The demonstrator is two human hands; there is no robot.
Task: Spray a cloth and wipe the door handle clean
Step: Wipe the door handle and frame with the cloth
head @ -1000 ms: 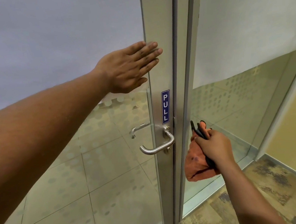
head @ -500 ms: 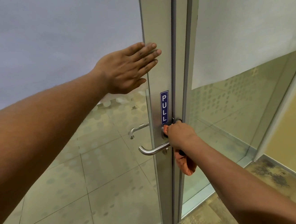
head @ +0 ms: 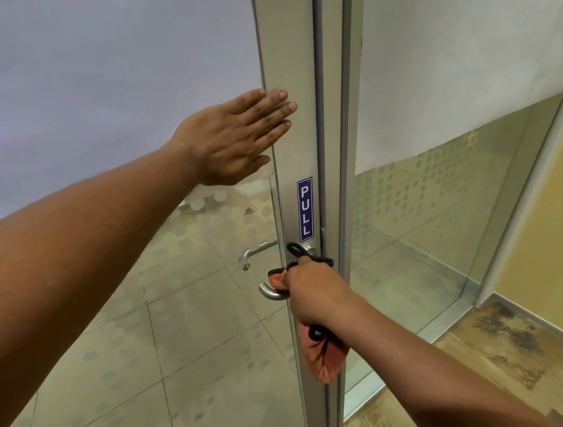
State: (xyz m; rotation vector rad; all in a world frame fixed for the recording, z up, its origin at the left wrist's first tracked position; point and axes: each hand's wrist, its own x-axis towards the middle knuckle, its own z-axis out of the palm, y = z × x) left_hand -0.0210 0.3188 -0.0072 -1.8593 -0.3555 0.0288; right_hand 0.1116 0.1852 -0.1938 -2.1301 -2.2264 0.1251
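A silver lever door handle (head: 270, 292) sticks out of the aluminium door frame (head: 287, 57), below a blue PULL sticker (head: 306, 209). My right hand (head: 315, 294) grips an orange cloth (head: 321, 355) with black straps and is wrapped round the handle, so only the handle's curved left end shows. Part of the cloth hangs below my wrist, and a bit bunches at my fingers. My left hand (head: 238, 138) lies flat with straight fingers on the frosted glass and the door frame, above the handle. No spray bottle is in view.
A second handle (head: 254, 252) shows through the glass on the door's far side. A fixed glass panel (head: 443, 197) stands right of the door. A yellow wall (head: 556, 221) and worn brownish floor (head: 492, 341) are at the right.
My right hand brought the cloth from the right of the door onto the handle and has slid left along the lever. My left hand has stayed flat on the door.
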